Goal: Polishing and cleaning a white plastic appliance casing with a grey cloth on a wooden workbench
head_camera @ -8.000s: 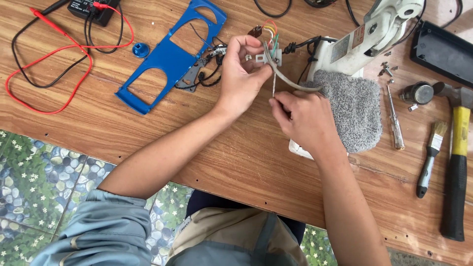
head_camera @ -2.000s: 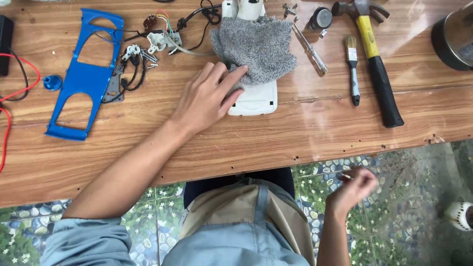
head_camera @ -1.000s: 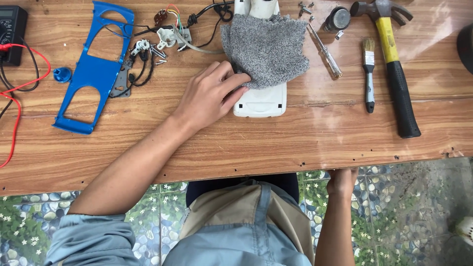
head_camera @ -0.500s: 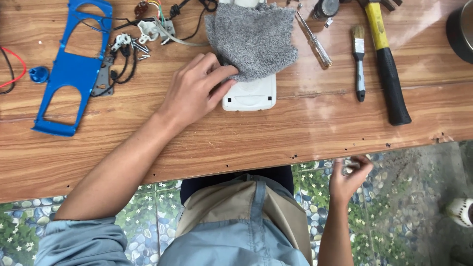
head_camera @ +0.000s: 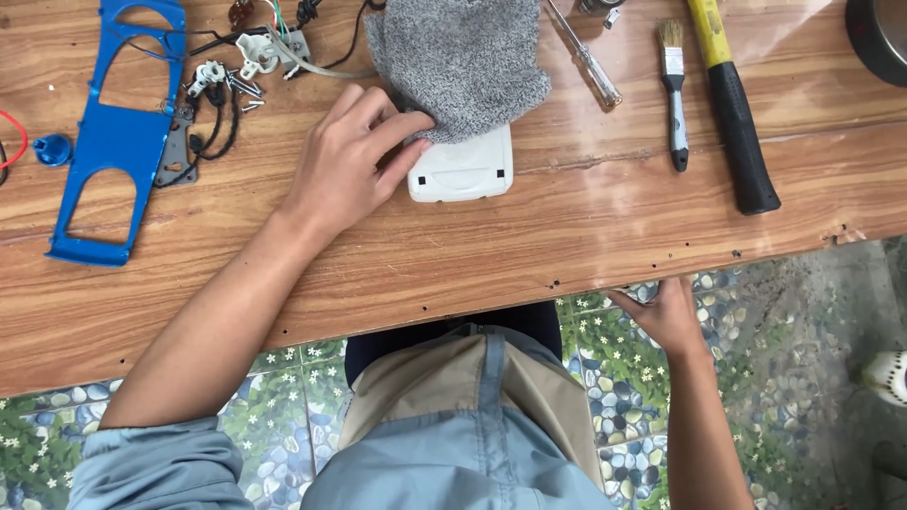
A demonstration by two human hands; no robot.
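L hand (head_camera: pixel 354 165) rests fingers loosely spread on white appliance housing (head_camera: pixel 462 170) under grey cloth (head_camera: pixel 460 61), mid-table. R hand (head_camera: pixel 666 316) open at table (head_camera: pixel 567 236) edge, holding nothing. Step: steadying housing; next needs R hand back w/ a tool.

A white plastic appliance body (head_camera: pixel 461 170) lies flat on the wooden table (head_camera: pixel 567 236), its rounded end toward the table's near edge. A grey knitted cloth (head_camera: pixel 458 59) is draped over its far part, covering most of it and spreading wider than the body.
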